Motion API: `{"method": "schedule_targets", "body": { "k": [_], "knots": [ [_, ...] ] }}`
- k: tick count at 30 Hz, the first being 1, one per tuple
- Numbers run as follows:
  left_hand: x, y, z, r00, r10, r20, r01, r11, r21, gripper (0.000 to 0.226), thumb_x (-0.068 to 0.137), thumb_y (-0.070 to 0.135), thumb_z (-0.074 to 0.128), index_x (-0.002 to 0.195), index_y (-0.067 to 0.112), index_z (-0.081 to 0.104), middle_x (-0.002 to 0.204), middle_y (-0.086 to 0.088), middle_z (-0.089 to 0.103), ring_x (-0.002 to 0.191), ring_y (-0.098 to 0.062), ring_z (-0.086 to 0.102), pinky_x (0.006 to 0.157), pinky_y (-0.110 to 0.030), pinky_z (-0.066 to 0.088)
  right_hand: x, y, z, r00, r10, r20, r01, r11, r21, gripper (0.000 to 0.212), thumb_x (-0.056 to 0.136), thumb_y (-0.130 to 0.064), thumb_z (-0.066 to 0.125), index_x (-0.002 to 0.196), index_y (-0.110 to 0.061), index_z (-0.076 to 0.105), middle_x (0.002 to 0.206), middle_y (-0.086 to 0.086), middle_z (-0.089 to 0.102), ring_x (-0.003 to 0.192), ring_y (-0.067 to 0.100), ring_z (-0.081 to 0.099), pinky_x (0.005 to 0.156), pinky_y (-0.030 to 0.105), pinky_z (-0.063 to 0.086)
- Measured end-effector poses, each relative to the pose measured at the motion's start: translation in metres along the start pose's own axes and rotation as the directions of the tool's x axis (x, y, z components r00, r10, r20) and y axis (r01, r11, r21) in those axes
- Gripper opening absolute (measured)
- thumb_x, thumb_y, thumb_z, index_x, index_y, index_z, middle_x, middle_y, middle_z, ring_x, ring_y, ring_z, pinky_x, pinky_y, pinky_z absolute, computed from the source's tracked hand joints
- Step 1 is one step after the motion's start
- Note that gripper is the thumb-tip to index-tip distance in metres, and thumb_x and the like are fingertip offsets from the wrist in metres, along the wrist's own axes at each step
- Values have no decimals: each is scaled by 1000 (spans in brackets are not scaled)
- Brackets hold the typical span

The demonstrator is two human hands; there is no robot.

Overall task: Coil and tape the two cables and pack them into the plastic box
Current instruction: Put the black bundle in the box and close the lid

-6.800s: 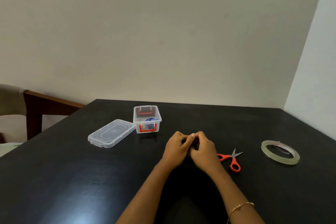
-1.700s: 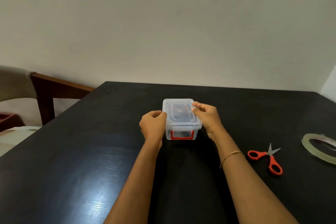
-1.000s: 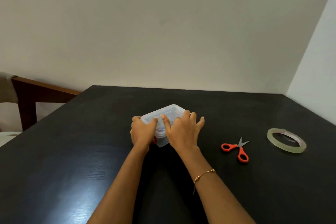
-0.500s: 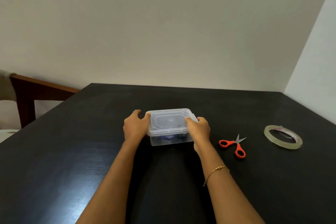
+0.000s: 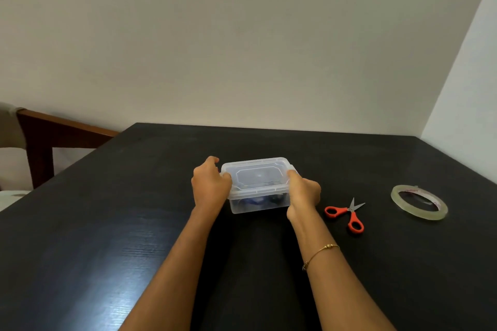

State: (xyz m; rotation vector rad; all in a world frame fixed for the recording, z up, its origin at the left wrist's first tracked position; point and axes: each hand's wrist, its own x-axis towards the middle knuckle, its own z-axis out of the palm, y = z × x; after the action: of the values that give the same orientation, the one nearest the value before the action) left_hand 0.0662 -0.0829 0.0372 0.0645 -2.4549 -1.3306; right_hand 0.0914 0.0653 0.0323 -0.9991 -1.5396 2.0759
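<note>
The clear plastic box sits near the middle of the dark table, its lid on top and dark and blue shapes, probably the coiled cables, showing faintly through the front wall. The left hand grips the box's nine o'clock end, thumb on the lid's edge, fingers curled around the side; the right hand grips the three o'clock end in the same way. I'd judge the box light and fairly stiff, though thin walls like these flex, and smooth plastic is slippery, so the short ends under the lid's rim are the sensible place to hold while the clips are pressed home. At about three o'clock from the box lie the orange-handled scissors, and farther out the roll of clear tape. Compared with half a second ago, little has changed: box and both hands are where they were, only the left fingers look a touch more raised at the far corner.
</note>
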Motion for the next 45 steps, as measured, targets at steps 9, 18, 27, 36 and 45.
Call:
{"method": "schedule_targets", "body": {
  "k": [9,18,27,36,45],
  "knots": [
    [-1,4,-1,999,40,6,-41,993,113,20,88,-2,49,105,5,55,105,-16,61,92,-27,60,74,-34,52,6,-8,-8,999,-36,30,37,998,-45,11,82,-9,66,93,-6,64,101,8,65,85,19,62,73,29,50],
    [-5,11,-4,989,115,88,-134,957,255,25,90,3,51,114,6,51,114,-17,59,103,-29,58,88,-35,50,4,7,-2,748,-642,170,568,486,-664,38,96,-12,44,133,-4,46,128,15,58,115,27,58,92,34,49],
    [2,-9,9,961,200,193,-220,972,87,21,97,20,40,114,13,51,126,-15,54,114,-28,53,92,-38,48,1,19,-5,672,-611,418,666,252,-702,48,95,-47,36,115,-9,58,127,17,53,117,28,51,84,33,47],
    [0,-12,20,909,288,302,-361,906,223,38,98,11,29,135,10,37,152,-14,23,143,-29,15,115,-40,17,2,23,-17,648,-552,525,721,222,-656,83,78,-57,58,141,-10,30,148,12,31,134,26,32,107,36,36],
    [21,-8,20,839,321,440,-515,729,451,33,98,17,38,127,2,40,144,-14,33,142,-40,8,114,-49,17,18,19,-4,651,-555,518,688,141,-712,82,79,-64,52,138,-11,33,147,11,31,130,25,38,103,36,40]
  ]
}}
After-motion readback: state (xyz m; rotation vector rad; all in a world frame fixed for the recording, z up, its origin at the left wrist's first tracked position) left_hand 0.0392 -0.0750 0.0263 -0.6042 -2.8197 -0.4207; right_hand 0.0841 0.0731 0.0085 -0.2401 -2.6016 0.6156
